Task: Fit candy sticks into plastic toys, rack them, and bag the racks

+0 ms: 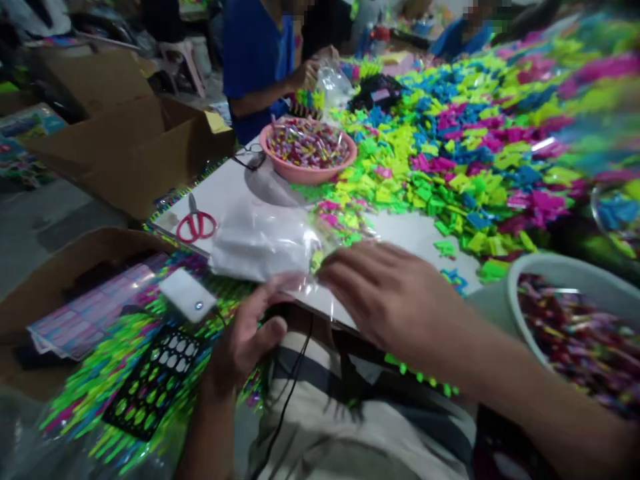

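Note:
My right hand (385,293) reaches in from the right with its fingers pressed together on a clear plastic bag (317,250) at the table's front edge. Small colourful pieces show through the plastic. Lower left of it, my left hand (253,327) has its thumb apart from its stretched fingers, whose blurred tips are near the bag's edge. A stack of white plastic bags (255,240) lies just beyond my left fingertips. Red-handled scissors (196,225) rest on the table to the left.
A pink bowl (310,175) of small wrapped pieces stands beyond the bags. Bright plastic pieces (450,153) cover the table's right side. A pale bucket (515,300) is at right. Cardboard boxes (110,153) and a white device (187,295) are at left. A person (257,60) works across the table.

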A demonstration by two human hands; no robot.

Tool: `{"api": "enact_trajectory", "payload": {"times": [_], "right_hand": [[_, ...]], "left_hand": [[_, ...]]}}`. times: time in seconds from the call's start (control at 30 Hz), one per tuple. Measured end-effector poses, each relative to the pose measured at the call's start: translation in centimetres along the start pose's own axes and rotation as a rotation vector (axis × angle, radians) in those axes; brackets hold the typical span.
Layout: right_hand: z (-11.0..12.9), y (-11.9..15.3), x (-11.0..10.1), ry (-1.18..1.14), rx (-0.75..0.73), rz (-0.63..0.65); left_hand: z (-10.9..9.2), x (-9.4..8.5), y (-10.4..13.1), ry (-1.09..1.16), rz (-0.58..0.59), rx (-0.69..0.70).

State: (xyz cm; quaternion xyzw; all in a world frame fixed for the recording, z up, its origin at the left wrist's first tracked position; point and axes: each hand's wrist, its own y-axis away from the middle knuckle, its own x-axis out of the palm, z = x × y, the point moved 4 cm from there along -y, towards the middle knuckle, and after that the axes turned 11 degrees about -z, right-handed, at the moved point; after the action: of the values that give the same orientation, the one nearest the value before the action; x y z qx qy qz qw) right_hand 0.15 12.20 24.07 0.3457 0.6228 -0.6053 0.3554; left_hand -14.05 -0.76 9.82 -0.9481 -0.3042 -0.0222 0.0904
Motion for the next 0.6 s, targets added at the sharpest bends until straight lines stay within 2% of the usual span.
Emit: {"api": "enact_trajectory", "payload": {"times": [0.03, 0.1, 0.17, 0.23, 0.37, 0.47, 0.6], "right_hand": [[1.4, 2.1, 0.4, 0.006, 0.033, 0.014], [3.5, 5.7, 1.5, -0.012, 0.139, 0.003], [4.7, 8.6, 2.5, -0.06, 0.259, -0.039], [5.5, 10.9, 3.2, -0.1, 0.368, -0.103], [6.5, 13.8, 2.7, -0.213, 0.553, -0.236], [7.6, 14.7, 2.1, -0.341, 0.577, -0.218], [8.8, 15.7, 2.8, -0.407, 0.668, -0.187]], "left_hand": [[-0.7, 0.4, 1.0, 0.091, 0.019, -0.081], [-1.0, 0.8, 2.5, 0.148, -0.04, -0.187], [-0.2, 1.2, 3.7, 0.127, -0.093, -0.27], [0.8, 1.7, 4.7, 0.094, -0.093, -0.309], [1.1, 2.7, 6.1, 0.006, -0.166, -0.229], [0.6, 4.0, 6.6, -0.092, -0.222, -0.171], [-0.5, 6.0, 6.9, -0.245, -0.21, -0.012]]}}
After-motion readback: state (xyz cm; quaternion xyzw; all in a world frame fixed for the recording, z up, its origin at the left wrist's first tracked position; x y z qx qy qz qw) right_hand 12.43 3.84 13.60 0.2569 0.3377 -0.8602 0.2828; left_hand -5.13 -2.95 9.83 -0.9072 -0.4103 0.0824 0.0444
